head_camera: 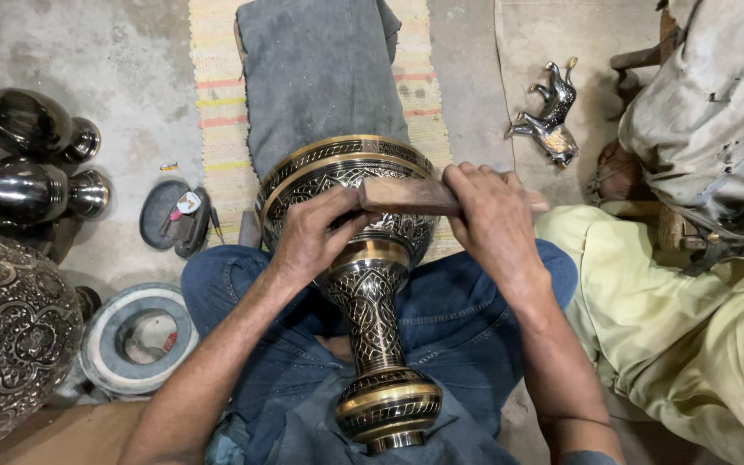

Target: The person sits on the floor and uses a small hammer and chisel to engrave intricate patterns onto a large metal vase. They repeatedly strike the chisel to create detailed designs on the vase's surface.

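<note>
A tall engraved black-and-brass vase (370, 284) lies on my lap across my blue-jeaned legs, its wide body pointing away and its banded foot toward me. My left hand (312, 237) rests on the vase's bulge with fingers closed, apparently pinching a small tool that is hidden by the fingers. My right hand (492, 220) grips a wooden block-shaped mallet (406, 195) held level over the vase's body, its head next to my left fingers.
A folded grey cloth (320, 77) lies on a striped mat ahead. Dark polished vases (27, 164) and a large engraved vessel (10, 336) stand left, with a ring stand (101, 340) and a small tool tray (165, 215). A metal horse figurine (553, 116) and another person in pale clothes (682, 327) are right.
</note>
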